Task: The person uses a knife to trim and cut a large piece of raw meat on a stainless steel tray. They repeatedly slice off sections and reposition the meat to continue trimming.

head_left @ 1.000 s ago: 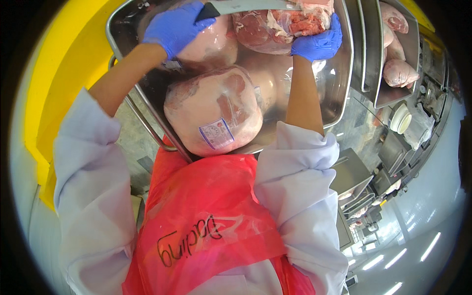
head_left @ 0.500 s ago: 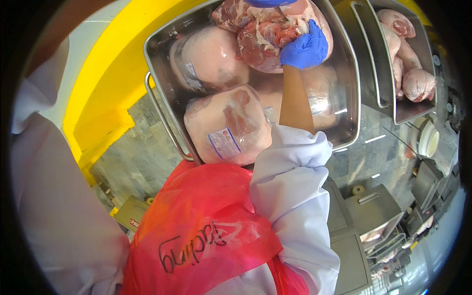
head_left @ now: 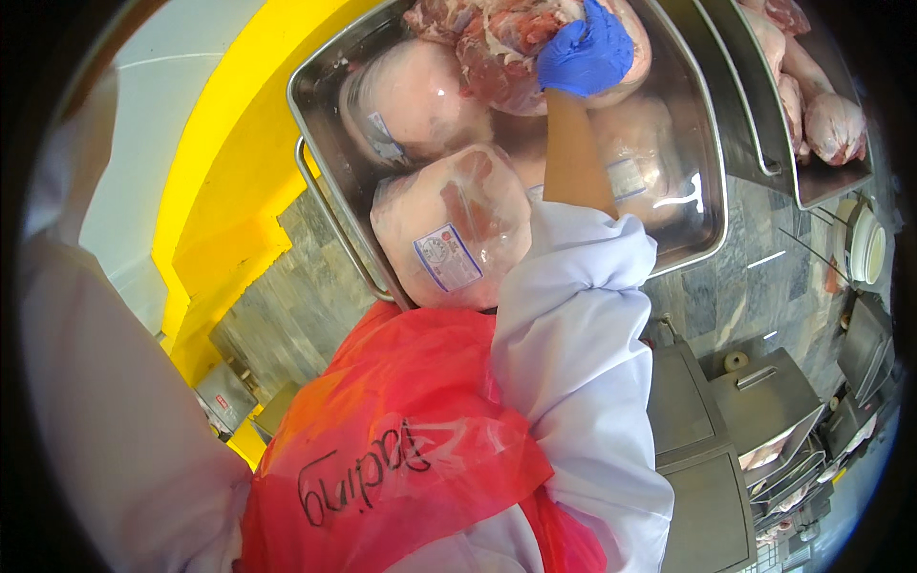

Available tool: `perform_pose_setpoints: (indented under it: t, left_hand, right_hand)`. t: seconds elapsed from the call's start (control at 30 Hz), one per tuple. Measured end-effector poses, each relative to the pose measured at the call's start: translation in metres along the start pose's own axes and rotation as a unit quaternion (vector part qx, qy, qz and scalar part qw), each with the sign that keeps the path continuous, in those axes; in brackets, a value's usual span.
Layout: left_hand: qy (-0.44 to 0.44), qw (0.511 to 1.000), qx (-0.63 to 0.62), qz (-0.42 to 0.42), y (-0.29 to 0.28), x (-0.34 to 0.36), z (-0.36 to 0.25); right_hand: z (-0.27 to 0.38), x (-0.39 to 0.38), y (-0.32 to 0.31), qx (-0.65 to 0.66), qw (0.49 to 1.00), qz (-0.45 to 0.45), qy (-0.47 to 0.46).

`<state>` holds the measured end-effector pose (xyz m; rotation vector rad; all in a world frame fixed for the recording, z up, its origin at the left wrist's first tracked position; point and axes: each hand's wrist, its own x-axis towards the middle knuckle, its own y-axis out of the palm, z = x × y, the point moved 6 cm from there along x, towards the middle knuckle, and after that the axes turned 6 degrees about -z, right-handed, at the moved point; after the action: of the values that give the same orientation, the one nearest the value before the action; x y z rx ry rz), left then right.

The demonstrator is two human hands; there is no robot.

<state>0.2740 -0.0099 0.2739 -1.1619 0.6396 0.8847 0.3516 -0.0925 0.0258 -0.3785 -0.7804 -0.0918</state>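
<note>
At nine o'clock the left sleeve (head_left: 124, 411) blurs upward; the left hand, on a black-handled blade a second ago, is out of view, its grip impossible to tell. At twelve, the opened raw pork joint (head_left: 501, 59) lies in the steel tub (head_left: 695, 234), its top cut off. The blue-gloved right hand (head_left: 585, 53) now seems to steady it alone; how tightly it grips is unclear.

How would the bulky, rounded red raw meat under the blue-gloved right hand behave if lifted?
The rounded red raw meat is probably heavy, dwarfing the blue-gloved right hand. Its moist-looking surface may be slippery; ragged edges might flop.
</note>
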Motion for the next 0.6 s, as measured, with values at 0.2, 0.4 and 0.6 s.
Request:
perform_pose_setpoints:
  t: [0.2, 0.4, 0.6]
  left_hand:
    - [-0.018, 0.894, -0.440, -0.083, 0.112, 0.028, 0.049]
    - [-0.071, 0.772, -0.434, -0.458, 0.292, 0.065, 0.039]
    - [-0.098, 0.779, -0.298, -0.543, 0.318, 0.125, 0.056]
  right_hand:
    - [-0.023, -0.004, -0.011, -0.070, 0.997, 0.009, -0.036]
    - [-0.045, -0.027, 0.024, 0.087, 0.995, 0.019, 0.054]
    - [0.003, -0.009, 0.000, -0.052, 0.996, 0.017, -0.064]
